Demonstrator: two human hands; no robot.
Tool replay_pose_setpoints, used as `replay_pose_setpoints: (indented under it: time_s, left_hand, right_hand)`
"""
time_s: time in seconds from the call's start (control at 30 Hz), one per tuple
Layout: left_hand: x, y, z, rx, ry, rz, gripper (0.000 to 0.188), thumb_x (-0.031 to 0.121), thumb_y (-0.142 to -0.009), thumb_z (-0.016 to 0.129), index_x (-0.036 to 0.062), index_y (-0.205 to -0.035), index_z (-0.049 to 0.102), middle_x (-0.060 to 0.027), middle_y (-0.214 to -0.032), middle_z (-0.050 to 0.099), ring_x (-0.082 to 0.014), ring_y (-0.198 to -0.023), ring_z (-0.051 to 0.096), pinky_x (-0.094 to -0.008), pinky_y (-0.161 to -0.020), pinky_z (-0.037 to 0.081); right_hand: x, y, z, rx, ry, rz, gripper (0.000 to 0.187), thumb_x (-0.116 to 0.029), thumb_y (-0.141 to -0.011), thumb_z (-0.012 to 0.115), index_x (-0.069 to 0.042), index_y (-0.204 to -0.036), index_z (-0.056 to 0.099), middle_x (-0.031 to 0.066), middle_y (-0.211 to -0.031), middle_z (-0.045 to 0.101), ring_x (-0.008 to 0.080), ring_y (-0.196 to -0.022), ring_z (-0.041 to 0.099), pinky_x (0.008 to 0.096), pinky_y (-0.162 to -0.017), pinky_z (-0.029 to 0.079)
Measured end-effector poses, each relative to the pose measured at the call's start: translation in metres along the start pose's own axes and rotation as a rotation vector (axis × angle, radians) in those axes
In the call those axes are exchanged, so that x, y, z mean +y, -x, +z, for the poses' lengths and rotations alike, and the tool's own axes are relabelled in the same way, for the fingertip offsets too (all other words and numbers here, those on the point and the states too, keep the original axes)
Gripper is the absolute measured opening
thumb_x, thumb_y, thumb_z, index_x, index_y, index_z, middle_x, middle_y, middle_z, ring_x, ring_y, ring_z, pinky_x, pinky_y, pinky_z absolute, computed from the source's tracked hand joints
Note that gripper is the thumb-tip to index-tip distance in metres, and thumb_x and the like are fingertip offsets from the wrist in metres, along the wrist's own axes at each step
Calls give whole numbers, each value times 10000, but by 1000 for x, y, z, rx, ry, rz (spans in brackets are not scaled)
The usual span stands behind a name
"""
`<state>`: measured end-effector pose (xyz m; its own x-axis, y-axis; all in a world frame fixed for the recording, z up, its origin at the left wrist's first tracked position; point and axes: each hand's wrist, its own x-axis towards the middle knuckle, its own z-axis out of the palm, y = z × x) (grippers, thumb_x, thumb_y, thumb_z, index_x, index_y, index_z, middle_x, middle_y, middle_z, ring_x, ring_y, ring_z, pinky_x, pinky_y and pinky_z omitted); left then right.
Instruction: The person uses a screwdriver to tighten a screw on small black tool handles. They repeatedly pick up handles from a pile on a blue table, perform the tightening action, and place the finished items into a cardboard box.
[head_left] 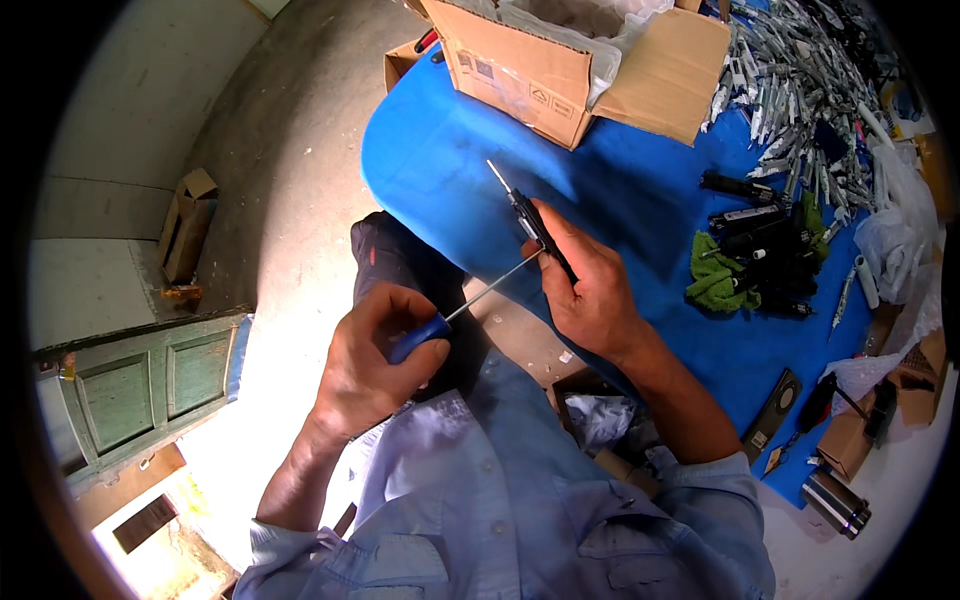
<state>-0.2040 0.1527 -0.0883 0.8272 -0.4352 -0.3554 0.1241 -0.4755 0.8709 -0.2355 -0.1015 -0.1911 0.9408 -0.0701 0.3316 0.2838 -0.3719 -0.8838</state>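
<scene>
My left hand (358, 362) is closed around the blue handle of a screwdriver (419, 338). Its thin metal shaft slants up to the right, and the tip meets or nearly meets the side of a slim black device (530, 218) in my right hand (592, 292). Fingers and thumb grip that device near its lower end, which they partly hide. A narrow pale metal tip sticks out of its upper end, pointing up and left. Both hands are raised in front of my body, near the left edge of the blue table (640, 215).
An open cardboard box (520, 75) with plastic lining stands at the table's far side. Many slim grey pen-like parts (790, 100) are heaped at far right. Black devices (765, 245) lie on a green cloth (712, 275). A metal cup (836, 503) is at lower right.
</scene>
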Motion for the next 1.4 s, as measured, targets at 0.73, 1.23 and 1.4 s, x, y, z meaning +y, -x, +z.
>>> replay_pose_setpoints:
  time_s: [0.73,1.23,1.4]
  left_hand:
    - [10,-3,-4,-75,129,-161,289,42,-911,744,-66,-1157,638,-124,-937,711,-177,-665,684,-269,-613,560]
    - [-10,-1,2,-66,227,-156,281,111,-1029,664,-57,-1254,654,-133,-901,732,-153,-635,698,-256,-508,552]
    - [-11,-15,-4,-108,580,-395,278,135,-1022,645,-57,-1220,610,-149,-896,731,-99,-557,657,-181,-417,488]
  right_hand:
    - [-4,0,-4,-35,-32,54,508,90,-966,564,68,-1471,522,211,-1051,716,304,-880,699,375,-790,564]
    - [3,2,0,17,-8,-10,559,118,-951,599,30,-1500,538,135,-998,728,168,-781,663,306,-731,552]
    - [-5,-2,-4,-43,-51,34,469,62,-972,568,91,-1439,536,246,-1043,709,378,-919,725,406,-826,572]
